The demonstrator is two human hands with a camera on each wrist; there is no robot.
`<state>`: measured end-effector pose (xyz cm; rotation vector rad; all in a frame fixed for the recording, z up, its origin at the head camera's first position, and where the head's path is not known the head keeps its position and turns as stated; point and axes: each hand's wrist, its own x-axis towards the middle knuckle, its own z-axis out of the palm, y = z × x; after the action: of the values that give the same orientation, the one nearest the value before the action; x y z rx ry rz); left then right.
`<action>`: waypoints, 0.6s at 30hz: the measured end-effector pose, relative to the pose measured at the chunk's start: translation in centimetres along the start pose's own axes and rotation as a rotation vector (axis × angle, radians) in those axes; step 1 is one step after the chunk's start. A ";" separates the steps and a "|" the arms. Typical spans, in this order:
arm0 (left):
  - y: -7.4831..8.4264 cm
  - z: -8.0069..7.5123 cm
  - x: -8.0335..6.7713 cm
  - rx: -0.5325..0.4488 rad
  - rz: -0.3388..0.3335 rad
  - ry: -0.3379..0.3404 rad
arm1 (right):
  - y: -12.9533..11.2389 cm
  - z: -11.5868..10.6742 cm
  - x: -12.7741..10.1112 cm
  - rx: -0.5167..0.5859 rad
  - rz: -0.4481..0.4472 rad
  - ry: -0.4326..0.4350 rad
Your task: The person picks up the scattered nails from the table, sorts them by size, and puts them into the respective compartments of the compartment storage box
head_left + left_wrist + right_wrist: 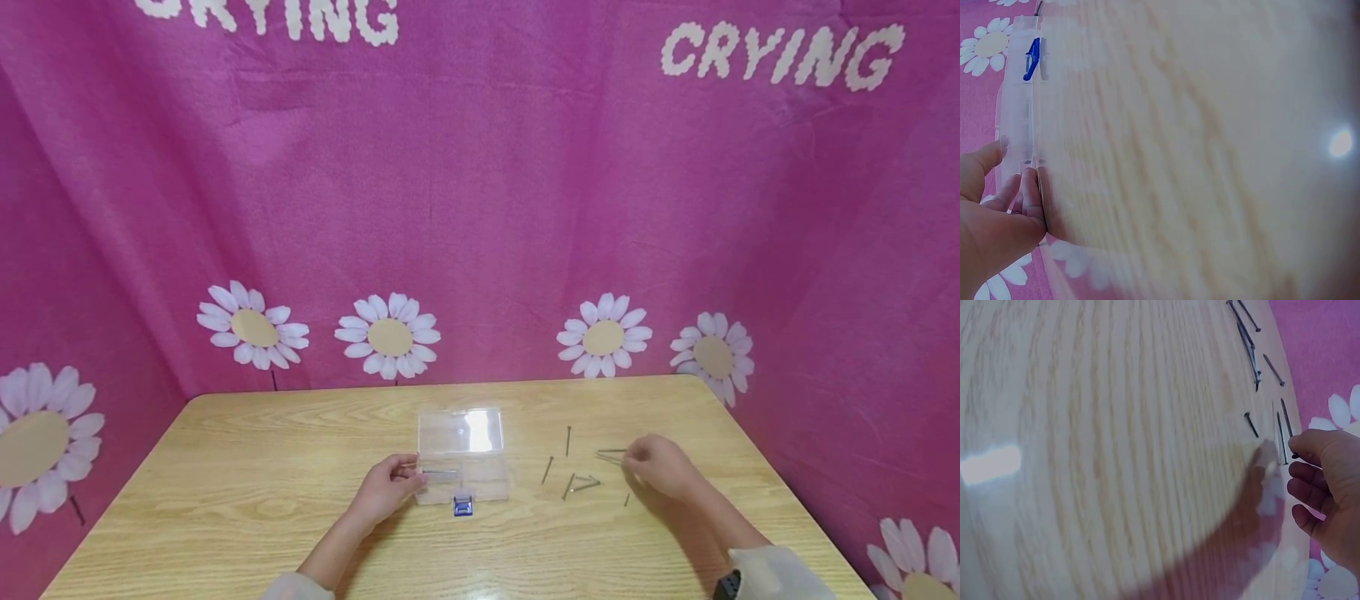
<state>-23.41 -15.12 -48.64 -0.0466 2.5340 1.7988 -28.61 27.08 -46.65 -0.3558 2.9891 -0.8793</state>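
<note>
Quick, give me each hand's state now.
Left hand: pinches a thin grey metal nail over the clear plastic box.
Right hand: curled at loose grey nails; grip unclear.

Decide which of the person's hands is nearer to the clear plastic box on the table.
Left. The left hand touches the clear plastic box at its left end, holding a nail over it. The right hand is well off to the box's right, among the loose nails.

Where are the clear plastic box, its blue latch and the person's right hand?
clear plastic box (pixel 480 483): head view, front wall of the base.
blue latch (pixel 462 505): head view, middle of the clip.
right hand (pixel 658 467): head view, back of the hand.
</note>
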 end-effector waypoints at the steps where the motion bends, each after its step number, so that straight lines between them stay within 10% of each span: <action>1: 0.0 0.0 0.0 0.000 -0.002 0.002 | -0.2 0.0 0.0 0.009 0.000 0.000; 18: 0.2 0.0 -0.1 0.013 -0.017 -0.002 | -2.0 0.3 0.7 0.048 -0.043 0.007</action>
<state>-23.36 -15.08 -48.43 -0.0654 2.5364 1.7751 -28.86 25.16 -45.80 -0.4190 2.9714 -0.9567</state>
